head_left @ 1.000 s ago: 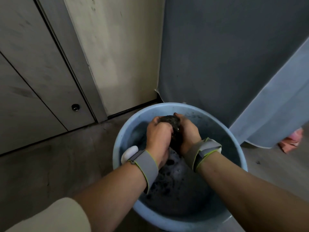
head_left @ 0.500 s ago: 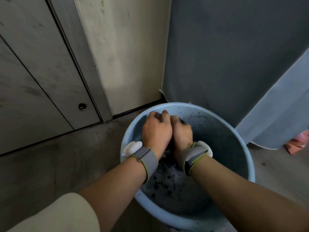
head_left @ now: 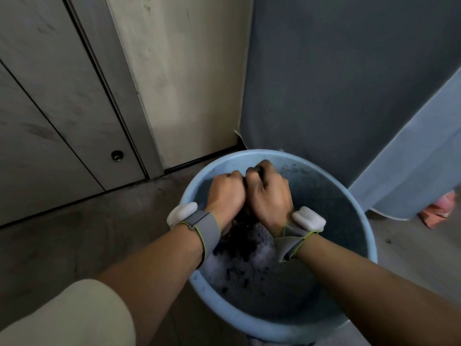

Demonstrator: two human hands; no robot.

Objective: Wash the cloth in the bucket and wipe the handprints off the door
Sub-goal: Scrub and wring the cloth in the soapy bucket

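A light blue bucket point(head_left: 364, 221) stands on the floor and holds dark soapy water with foam. Over it, my left hand point(head_left: 227, 196) and my right hand point(head_left: 270, 193) are pressed side by side, both curled round a dark wet cloth point(head_left: 243, 216). Most of the cloth is hidden inside my fists; a dark bit shows below them and at my right fingertips. Both wrists wear grey straps with white pods. The pale door point(head_left: 189, 78) rises behind the bucket, with dull smudges on it.
A grey panelled wall or cabinet front point(head_left: 50, 108) with a small round fitting point(head_left: 117, 155) stands at the left. A dark blue-grey wall point(head_left: 336, 71) and a light blue hanging fabric point(head_left: 419, 158) are at the right. A pink-orange item point(head_left: 439, 211) lies on the concrete floor.
My hands turned against each other on the cloth: the cloth showed between them a second ago, then both fists closed over it. My right wrist has rolled, bringing its white pod into view.
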